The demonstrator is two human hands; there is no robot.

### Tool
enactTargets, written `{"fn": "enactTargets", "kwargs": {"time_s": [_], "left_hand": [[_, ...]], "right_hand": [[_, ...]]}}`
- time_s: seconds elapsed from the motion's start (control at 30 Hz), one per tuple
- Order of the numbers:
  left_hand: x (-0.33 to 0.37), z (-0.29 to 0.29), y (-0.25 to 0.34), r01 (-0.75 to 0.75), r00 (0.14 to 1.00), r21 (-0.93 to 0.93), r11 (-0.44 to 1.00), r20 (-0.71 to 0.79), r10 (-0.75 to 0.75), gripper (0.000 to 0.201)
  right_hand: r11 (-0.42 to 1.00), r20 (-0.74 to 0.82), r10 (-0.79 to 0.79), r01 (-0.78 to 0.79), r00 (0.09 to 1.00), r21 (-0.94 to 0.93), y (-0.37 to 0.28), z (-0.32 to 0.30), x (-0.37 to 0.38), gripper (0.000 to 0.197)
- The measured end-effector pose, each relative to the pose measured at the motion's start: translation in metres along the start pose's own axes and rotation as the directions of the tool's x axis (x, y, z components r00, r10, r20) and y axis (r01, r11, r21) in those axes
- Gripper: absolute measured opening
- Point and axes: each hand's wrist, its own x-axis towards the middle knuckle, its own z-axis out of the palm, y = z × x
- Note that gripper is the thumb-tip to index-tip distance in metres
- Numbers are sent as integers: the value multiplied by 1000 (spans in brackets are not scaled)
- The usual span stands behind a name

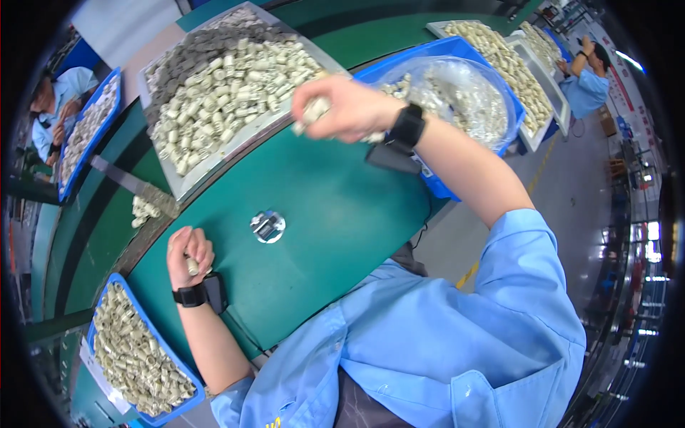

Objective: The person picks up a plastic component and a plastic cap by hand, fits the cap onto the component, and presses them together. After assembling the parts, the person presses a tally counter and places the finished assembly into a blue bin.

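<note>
My right hand (pixel 351 107) is raised by the near right corner of a large grey tray (pixel 187 187), its fingers closed round a small cream cylindrical part (pixel 315 109). More than one piece may be in that grip; the palm is hidden. That tray is heaped with cream parts (pixel 221 89), with a band of dark grey pieces along the far side. Over the left side of the green tabletop (pixel 321 214), my left hand (pixel 187 250) is curled round another small cream cylindrical part (pixel 192 266). Between the hands lies a round shiny disc (pixel 267 226) with dark marks.
A blue bin (pixel 153 332) of cream parts sits at the lower left. To the right stands another blue bin (pixel 457 50) with a clear plastic bag (pixel 471 93) of parts. Co-workers sit at far left (pixel 61 107) and far right (pixel 586 82). Dark cables run near both wrists.
</note>
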Motion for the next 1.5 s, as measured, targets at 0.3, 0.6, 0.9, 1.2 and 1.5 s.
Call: {"fn": "enactTargets", "kwargs": {"time_s": [0.3,0.6,0.9,1.2,1.5], "left_hand": [[-1,12,1,-8,999,11,1000,-36,8,44],[-2,14,3,-4,998,8,1000,-62,4,42],[-3,13,1,1,999,175,985,-38,6,43],[-2,20,-1,2,1000,272,962,-10,1,44],[-2,20,-2,-3,1000,277,961,4,2,43]], "right_hand": [[587,326,-528,614,784,-527,59,101,100,25],[499,397,-392,555,830,-666,41,105,99,24],[538,205,-541,522,816,-662,-10,48,65,23],[671,-96,-418,235,903,-703,56,12,-1,20],[852,-264,-224,57,938,-520,78,90,4,40]]}}
